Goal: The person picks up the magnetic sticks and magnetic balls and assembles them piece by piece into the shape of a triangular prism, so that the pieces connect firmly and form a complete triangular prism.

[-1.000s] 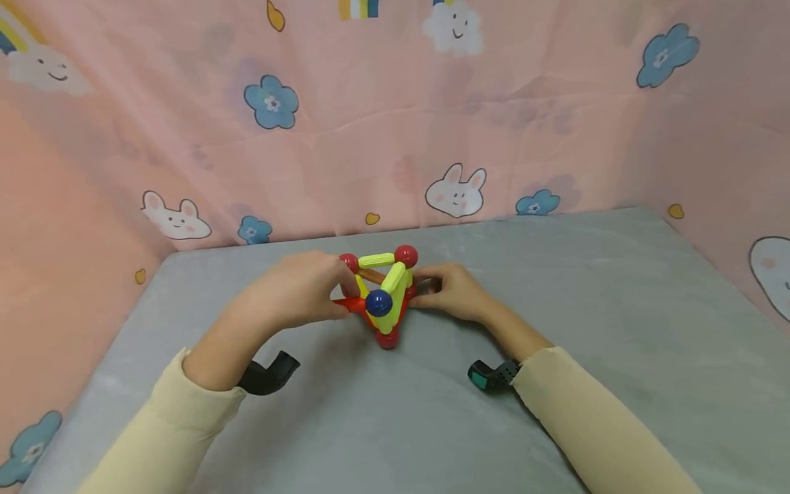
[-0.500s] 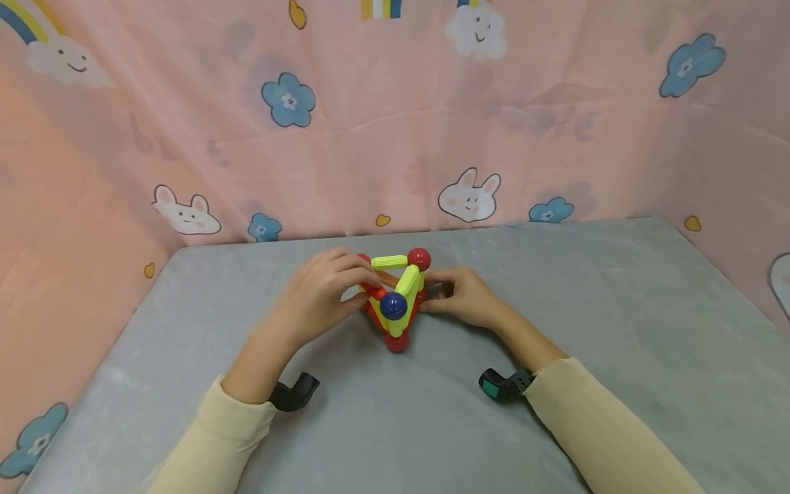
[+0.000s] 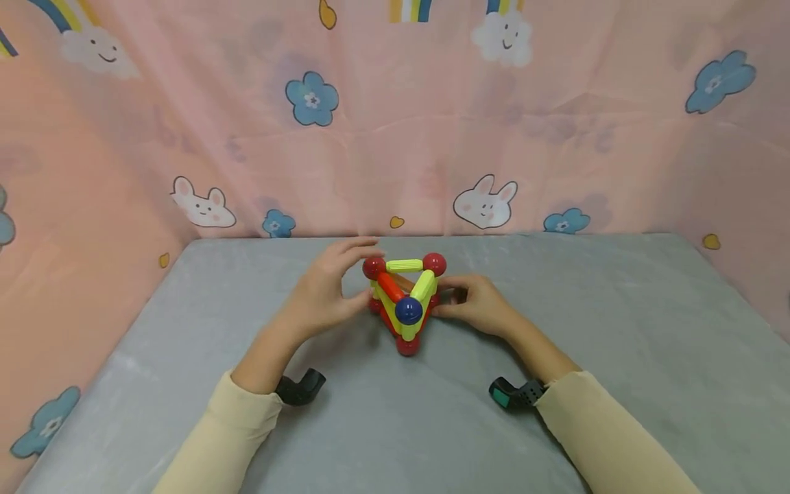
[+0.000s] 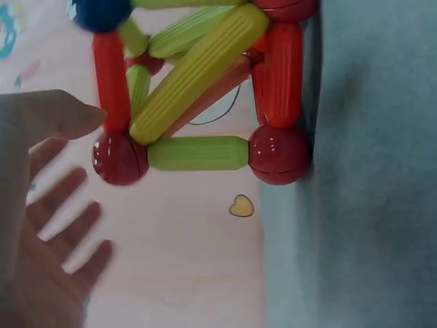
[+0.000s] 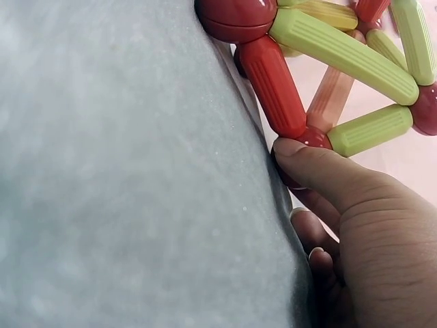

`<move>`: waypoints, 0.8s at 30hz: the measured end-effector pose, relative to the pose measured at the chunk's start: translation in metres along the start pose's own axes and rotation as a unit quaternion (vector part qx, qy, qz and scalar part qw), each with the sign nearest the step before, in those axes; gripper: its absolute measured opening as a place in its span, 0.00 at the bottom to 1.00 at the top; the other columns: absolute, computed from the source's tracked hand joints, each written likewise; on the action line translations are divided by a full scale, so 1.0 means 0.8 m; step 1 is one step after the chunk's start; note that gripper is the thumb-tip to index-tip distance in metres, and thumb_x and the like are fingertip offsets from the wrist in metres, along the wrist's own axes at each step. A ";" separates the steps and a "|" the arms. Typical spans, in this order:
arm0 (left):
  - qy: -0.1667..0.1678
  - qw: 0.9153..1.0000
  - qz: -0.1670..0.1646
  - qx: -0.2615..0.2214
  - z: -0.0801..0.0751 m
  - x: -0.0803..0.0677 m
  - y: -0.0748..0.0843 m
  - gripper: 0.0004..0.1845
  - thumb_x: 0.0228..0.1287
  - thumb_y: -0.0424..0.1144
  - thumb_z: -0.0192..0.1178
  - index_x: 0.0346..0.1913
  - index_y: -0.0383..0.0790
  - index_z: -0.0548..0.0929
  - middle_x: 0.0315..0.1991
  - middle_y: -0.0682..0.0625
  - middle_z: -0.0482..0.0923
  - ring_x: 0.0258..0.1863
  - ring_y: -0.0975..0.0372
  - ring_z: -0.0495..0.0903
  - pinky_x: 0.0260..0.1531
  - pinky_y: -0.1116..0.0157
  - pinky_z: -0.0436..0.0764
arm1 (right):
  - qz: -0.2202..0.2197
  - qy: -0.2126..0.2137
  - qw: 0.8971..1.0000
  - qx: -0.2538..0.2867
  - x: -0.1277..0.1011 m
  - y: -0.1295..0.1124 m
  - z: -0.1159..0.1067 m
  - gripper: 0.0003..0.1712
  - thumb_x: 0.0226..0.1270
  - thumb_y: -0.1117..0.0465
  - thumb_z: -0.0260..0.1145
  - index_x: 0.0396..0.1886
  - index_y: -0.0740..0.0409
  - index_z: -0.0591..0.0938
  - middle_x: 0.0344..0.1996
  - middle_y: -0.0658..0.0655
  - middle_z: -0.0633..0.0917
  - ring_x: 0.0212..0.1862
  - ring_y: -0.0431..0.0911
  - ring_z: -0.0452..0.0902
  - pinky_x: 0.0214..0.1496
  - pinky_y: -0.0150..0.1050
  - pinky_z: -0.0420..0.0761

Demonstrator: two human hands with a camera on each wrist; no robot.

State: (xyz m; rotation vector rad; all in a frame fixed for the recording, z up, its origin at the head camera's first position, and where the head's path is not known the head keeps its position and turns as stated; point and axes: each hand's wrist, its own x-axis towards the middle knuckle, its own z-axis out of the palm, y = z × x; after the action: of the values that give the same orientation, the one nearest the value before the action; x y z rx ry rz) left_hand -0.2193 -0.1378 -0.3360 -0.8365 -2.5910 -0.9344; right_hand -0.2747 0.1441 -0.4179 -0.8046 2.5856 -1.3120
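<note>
Magnetic rod-and-ball frame [image 3: 404,302] stands mid-desk [image 3: 555,412]. Right hand [image 3: 481,305] pinches a base ball; left hand [image 3: 324,295] released, fingers spread beside a top ball. Assembly appears near-complete; next move likely needs gentle seating.

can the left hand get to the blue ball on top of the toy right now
Probably yes. The left hand is open beside the toy, and the blue ball sits bare on its near top corner. The right hand stays on the far side.
</note>
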 end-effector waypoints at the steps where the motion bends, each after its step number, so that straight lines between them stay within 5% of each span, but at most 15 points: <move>1: -0.012 0.999 -0.029 -0.023 -0.001 0.000 -0.001 0.29 0.58 0.31 0.70 0.64 0.44 0.78 0.68 0.48 0.75 0.70 0.53 0.72 0.68 0.48 0.74 | 0.001 0.002 1.000 -0.002 -0.002 0.000 -0.001 0.22 0.57 0.63 0.77 0.53 0.56 0.87 0.39 0.55 0.87 0.34 0.46 0.74 0.35 0.32 0.73; 4: -0.077 0.986 -0.110 -0.099 0.002 -0.001 -0.006 0.37 0.62 0.36 0.68 0.73 0.48 0.67 0.71 0.48 0.72 0.69 0.51 0.73 0.68 0.47 0.74 | 0.006 0.005 1.000 -0.001 -0.005 0.000 -0.003 0.22 0.57 0.62 0.77 0.53 0.56 0.87 0.39 0.55 0.86 0.34 0.46 0.74 0.35 0.33 0.74; 8: -0.170 0.952 -0.194 -0.163 0.006 -0.006 -0.007 0.53 0.59 0.48 0.71 0.81 0.56 0.49 0.73 0.46 0.67 0.69 0.48 0.73 0.66 0.46 0.75 | 0.011 0.000 1.000 -0.001 -0.008 0.002 -0.001 0.22 0.57 0.60 0.78 0.52 0.53 0.87 0.38 0.53 0.86 0.33 0.46 0.75 0.33 0.33 0.75; 12: -0.194 0.933 -0.231 -0.197 0.011 -0.009 0.001 0.68 0.51 0.53 0.76 0.81 0.64 0.31 0.79 0.46 0.55 0.74 0.46 0.67 0.68 0.45 0.73 | 0.003 -0.005 1.000 0.006 -0.010 0.004 0.000 0.19 0.55 0.58 0.79 0.48 0.53 0.87 0.31 0.52 0.83 0.32 0.46 0.75 0.31 0.33 0.74; 17: -0.177 0.935 -0.231 -0.204 0.017 -0.006 0.015 0.73 0.49 0.56 0.77 0.79 0.66 0.25 0.82 0.50 0.41 0.77 0.46 0.60 0.66 0.43 0.74 | -0.018 -0.021 0.999 0.023 -0.009 0.003 -0.004 0.19 0.55 0.57 0.79 0.47 0.52 0.87 0.25 0.51 0.78 0.31 0.45 0.74 0.31 0.33 0.73; 24: -0.143 0.949 -0.186 -0.210 0.005 -0.002 0.017 0.61 0.56 0.49 0.75 0.81 0.63 0.40 0.82 0.50 0.43 0.76 0.46 0.63 0.70 0.44 0.70 | -0.013 -0.054 0.998 0.026 -0.007 -0.001 -0.013 0.16 0.56 0.56 0.78 0.44 0.51 0.88 0.26 0.51 0.80 0.32 0.46 0.75 0.32 0.33 0.74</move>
State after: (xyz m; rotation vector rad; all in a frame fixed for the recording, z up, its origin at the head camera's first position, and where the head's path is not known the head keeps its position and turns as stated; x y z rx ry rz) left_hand -0.2097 -0.1276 -0.3329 -0.6174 -2.9094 -1.6262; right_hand -0.2733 0.1538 -0.4117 -0.8784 2.4564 -1.2984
